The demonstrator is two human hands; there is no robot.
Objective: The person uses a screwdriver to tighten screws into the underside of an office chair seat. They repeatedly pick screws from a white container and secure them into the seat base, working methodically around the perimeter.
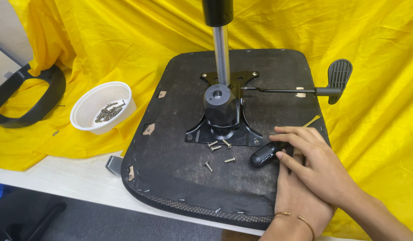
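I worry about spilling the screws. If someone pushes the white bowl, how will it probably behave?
The white bowl looks like thin plastic with few screws inside, so it is probably light and slides easily. It sits on wrinkled yellow cloth, so it may catch and tip.

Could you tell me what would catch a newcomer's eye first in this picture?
Probably the upturned black chair seat on the bright yellow cloth, its metal mechanism and chrome column rising at the centre. Loose screws lie before it; a white bowl of more sits left. At lower right, both hands overlap on a black screwdriver handle.
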